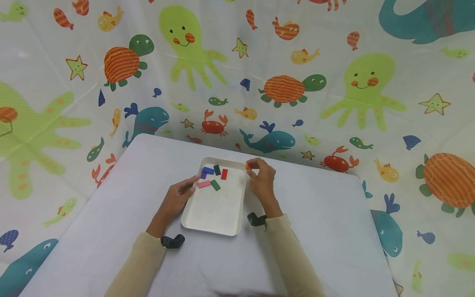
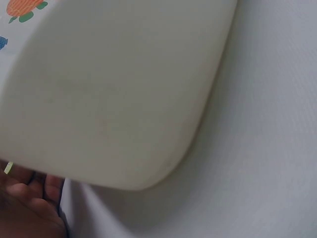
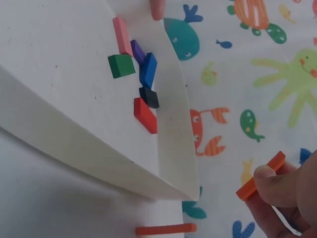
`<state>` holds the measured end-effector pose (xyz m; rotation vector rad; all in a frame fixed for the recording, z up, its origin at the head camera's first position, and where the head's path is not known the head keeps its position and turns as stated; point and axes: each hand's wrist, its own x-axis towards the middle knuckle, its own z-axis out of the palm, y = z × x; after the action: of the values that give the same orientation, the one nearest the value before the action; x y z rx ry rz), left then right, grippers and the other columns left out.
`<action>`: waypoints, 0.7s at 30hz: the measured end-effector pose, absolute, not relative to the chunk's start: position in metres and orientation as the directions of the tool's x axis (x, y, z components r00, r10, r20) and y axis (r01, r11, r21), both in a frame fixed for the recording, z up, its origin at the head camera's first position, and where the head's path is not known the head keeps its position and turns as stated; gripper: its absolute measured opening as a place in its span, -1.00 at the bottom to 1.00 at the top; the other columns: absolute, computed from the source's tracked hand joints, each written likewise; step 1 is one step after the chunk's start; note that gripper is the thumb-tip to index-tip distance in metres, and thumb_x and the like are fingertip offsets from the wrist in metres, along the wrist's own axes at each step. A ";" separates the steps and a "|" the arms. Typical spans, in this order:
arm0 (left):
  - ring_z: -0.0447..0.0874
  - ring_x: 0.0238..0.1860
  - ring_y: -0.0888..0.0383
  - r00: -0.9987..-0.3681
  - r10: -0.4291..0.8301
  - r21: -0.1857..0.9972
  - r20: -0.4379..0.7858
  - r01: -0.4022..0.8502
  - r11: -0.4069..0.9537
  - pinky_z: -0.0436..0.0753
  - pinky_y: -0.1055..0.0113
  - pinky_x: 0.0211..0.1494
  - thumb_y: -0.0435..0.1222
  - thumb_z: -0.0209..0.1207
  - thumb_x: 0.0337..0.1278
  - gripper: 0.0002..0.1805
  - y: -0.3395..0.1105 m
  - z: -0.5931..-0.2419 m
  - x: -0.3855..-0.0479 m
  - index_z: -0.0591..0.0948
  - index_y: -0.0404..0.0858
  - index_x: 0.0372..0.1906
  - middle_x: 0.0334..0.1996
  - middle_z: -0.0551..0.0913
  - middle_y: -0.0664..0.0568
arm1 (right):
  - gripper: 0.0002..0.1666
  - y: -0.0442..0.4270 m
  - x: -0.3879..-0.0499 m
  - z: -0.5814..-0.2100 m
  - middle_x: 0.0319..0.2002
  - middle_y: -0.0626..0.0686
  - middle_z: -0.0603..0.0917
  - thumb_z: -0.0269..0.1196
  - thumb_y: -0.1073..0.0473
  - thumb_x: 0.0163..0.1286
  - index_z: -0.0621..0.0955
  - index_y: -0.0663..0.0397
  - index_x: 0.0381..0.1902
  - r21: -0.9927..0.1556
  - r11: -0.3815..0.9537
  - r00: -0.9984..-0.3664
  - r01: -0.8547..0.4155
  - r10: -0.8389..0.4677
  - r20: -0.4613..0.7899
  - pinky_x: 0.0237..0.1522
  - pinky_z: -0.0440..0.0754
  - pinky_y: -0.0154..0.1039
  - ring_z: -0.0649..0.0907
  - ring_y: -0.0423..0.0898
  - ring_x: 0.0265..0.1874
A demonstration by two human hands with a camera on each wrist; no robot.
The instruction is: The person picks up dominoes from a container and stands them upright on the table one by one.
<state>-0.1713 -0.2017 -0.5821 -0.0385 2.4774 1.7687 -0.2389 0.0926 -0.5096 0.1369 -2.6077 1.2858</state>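
My left hand point(image 1: 178, 197) grips the left rim of a white tray point(image 1: 219, 230), its fingers at the underside in the left wrist view. The tray's outer surface point(image 2: 114, 99) fills much of that view, raised off the table there. Between thumb and fingers, my right hand point(image 1: 262, 181) pinches an orange block point(image 3: 261, 176) just off the tray's far right corner. Inside the tray, toward its far end, lie a red block point(image 1: 224, 174), a black one point(image 1: 217, 170), a blue one point(image 1: 208, 170), a purple one point(image 1: 203, 175), a pink one point(image 1: 204, 184) and a green one point(image 1: 215, 185).
In the right wrist view an orange strip point(image 3: 166, 229) lies beside the tray, near the table's far edge. The white-covered table point(image 1: 326, 231) extends around the tray. Behind it hangs a curtain point(image 1: 230, 49) printed with sea animals.
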 end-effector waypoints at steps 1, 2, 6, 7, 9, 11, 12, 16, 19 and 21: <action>0.37 0.61 -0.14 -0.995 0.036 0.943 -0.095 -0.078 0.325 0.47 -0.01 0.58 -0.27 0.09 0.63 -0.49 -0.202 -0.582 -0.171 0.47 -0.07 0.56 0.63 0.37 -0.07 | -0.73 0.094 -0.239 -0.510 0.06 -0.01 0.78 0.36 0.32 0.48 0.69 -0.03 0.07 -0.773 0.606 -0.969 -0.185 0.019 0.247 0.44 0.63 0.09 0.75 -0.03 0.07; 0.38 0.61 -0.14 -0.995 0.036 0.943 -0.096 -0.079 0.324 0.47 -0.01 0.57 -0.27 0.09 0.63 -0.49 -0.202 -0.582 -0.171 0.48 -0.07 0.56 0.62 0.37 -0.07 | -0.73 0.096 -0.239 -0.510 0.06 -0.01 0.78 0.35 0.32 0.48 0.69 -0.03 0.08 -0.777 0.601 -0.969 -0.187 0.019 0.247 0.44 0.63 0.09 0.75 -0.03 0.07; 0.40 0.60 -0.14 -0.995 0.036 0.941 -0.094 -0.077 0.330 0.49 -0.01 0.56 -0.28 0.09 0.63 -0.49 -0.202 -0.582 -0.172 0.48 -0.08 0.56 0.62 0.37 -0.08 | -0.73 0.102 -0.239 -0.509 0.05 0.01 0.78 0.34 0.34 0.48 0.69 0.00 0.07 -0.788 0.581 -0.965 -0.203 0.019 0.263 0.40 0.67 0.07 0.75 -0.02 0.07; 0.40 0.60 -0.15 -0.995 0.037 0.941 -0.094 -0.077 0.330 0.49 -0.01 0.55 -0.29 0.09 0.63 -0.48 -0.202 -0.582 -0.172 0.47 -0.08 0.56 0.62 0.37 -0.08 | -0.74 0.103 -0.239 -0.508 0.05 0.02 0.78 0.34 0.34 0.48 0.69 0.01 0.07 -0.788 0.579 -0.963 -0.209 0.019 0.270 0.39 0.68 0.06 0.76 -0.01 0.07; 0.41 0.59 -0.15 -0.995 0.037 0.941 -0.093 -0.076 0.331 0.50 -0.02 0.55 -0.28 0.09 0.62 -0.48 -0.202 -0.582 -0.172 0.48 -0.08 0.56 0.62 0.38 -0.08 | -0.74 0.107 -0.240 -0.508 0.05 0.04 0.79 0.35 0.34 0.48 0.70 0.02 0.07 -0.787 0.578 -0.960 -0.218 0.020 0.281 0.40 0.67 0.05 0.76 0.00 0.07; 0.41 0.59 -0.16 -0.995 0.039 0.942 -0.094 -0.076 0.328 0.50 -0.03 0.55 -0.28 0.09 0.62 -0.49 -0.202 -0.582 -0.172 0.48 -0.08 0.56 0.62 0.38 -0.09 | -0.74 0.110 -0.240 -0.508 0.05 0.05 0.79 0.36 0.34 0.47 0.70 0.03 0.07 -0.785 0.578 -0.957 -0.222 0.026 0.290 0.40 0.67 0.04 0.76 0.01 0.07; 0.42 0.58 -0.16 -0.995 0.041 0.943 -0.094 -0.076 0.325 0.50 -0.04 0.55 -0.28 0.09 0.62 -0.49 -0.202 -0.582 -0.172 0.48 -0.07 0.56 0.62 0.38 -0.09 | -0.74 0.112 -0.241 -0.508 0.05 0.05 0.79 0.36 0.34 0.47 0.70 0.04 0.07 -0.785 0.578 -0.956 -0.224 0.028 0.294 0.41 0.66 0.04 0.76 0.01 0.07; 0.43 0.58 -0.16 -0.995 0.043 0.944 -0.089 -0.070 0.321 0.51 -0.02 0.54 -0.27 0.09 0.63 -0.49 -0.202 -0.583 -0.172 0.48 -0.07 0.56 0.62 0.39 -0.08 | -0.74 0.118 -0.241 -0.508 0.06 0.03 0.78 0.35 0.32 0.48 0.69 0.01 0.08 -0.787 0.579 -0.956 -0.210 0.045 0.289 0.42 0.66 0.02 0.76 -0.01 0.08; 0.42 0.59 -0.14 -0.995 0.043 0.945 -0.089 -0.071 0.318 0.49 0.01 0.55 -0.28 0.09 0.63 -0.49 -0.202 -0.583 -0.172 0.48 -0.08 0.56 0.62 0.38 -0.07 | -0.73 0.123 -0.241 -0.508 0.06 0.02 0.78 0.35 0.31 0.49 0.69 0.00 0.09 -0.792 0.579 -0.958 -0.196 0.061 0.282 0.44 0.64 0.03 0.76 -0.01 0.10; 0.40 0.60 -0.13 -0.995 0.042 0.946 -0.093 -0.075 0.317 0.48 0.02 0.56 -0.28 0.09 0.63 -0.49 -0.202 -0.583 -0.172 0.47 -0.07 0.56 0.62 0.38 -0.06 | -0.72 0.126 -0.241 -0.507 0.07 0.03 0.78 0.36 0.32 0.48 0.69 0.00 0.09 -0.795 0.576 -0.957 -0.190 0.072 0.281 0.45 0.63 0.06 0.76 0.00 0.11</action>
<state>-0.1722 -0.2021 -0.5833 -0.0312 2.4662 1.7800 -0.2411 0.1262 -0.5067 0.0973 -2.5278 1.3242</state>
